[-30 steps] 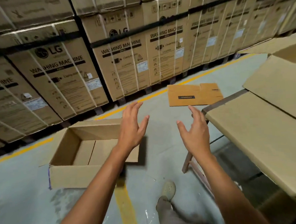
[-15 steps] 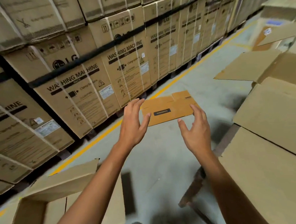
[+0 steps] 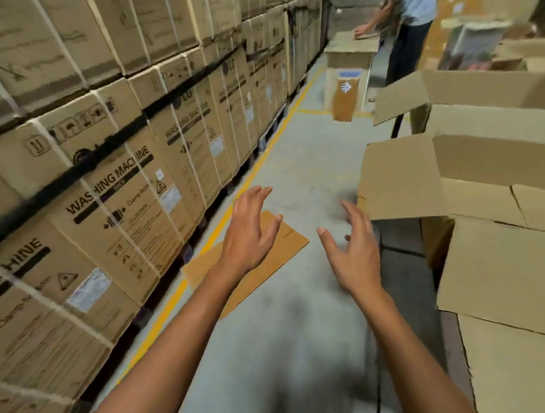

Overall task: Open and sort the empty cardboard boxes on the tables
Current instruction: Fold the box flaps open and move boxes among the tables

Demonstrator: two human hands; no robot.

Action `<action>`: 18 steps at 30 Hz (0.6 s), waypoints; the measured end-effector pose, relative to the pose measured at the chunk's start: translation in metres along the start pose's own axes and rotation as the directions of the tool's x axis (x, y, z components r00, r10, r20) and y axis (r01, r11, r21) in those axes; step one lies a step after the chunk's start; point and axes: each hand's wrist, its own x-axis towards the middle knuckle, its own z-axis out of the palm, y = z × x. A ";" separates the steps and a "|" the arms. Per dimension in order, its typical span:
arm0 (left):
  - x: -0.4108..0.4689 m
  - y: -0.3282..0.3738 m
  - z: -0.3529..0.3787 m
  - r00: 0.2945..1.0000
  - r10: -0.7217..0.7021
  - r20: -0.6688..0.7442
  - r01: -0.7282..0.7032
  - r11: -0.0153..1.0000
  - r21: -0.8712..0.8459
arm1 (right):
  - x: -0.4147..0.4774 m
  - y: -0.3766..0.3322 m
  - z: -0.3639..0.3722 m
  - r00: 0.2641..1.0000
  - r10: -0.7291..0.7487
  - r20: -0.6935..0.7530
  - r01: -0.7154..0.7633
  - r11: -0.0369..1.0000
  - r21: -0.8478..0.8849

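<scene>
Holding the left hand [image 3: 250, 236] and right hand [image 3: 353, 252] out empty between two cardboard targets.

Head view: spreading both sets of fingers loose, gripping nothing. Hovering the left hand directly above the flattened carton [image 3: 274, 263], which lies on the floor [image 3: 309, 159] with its long axis running diagonally from near left to far right beside the yellow line [image 3: 283, 124]. Stopping the right hand just short of the hanging flap of the open box [image 3: 400, 179] at the right. Likely favouring the right hand for that box and the left for the carton.
</scene>
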 end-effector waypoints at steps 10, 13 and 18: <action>0.222 -0.073 0.017 0.945 0.310 0.101 -0.309 0.951 -0.026 | 0.153 -0.032 0.032 0.965 -0.004 -0.263 -0.018 0.997 -0.079; 0.289 -0.082 0.042 0.922 0.374 0.104 -0.372 0.927 -0.040 | 0.207 -0.020 0.026 0.941 -0.028 -0.336 -0.012 0.993 -0.117; 0.402 -0.071 0.100 0.877 0.467 0.111 -0.458 0.884 -0.095 | 0.307 0.018 0.009 0.887 -0.025 -0.460 -0.068 0.980 -0.185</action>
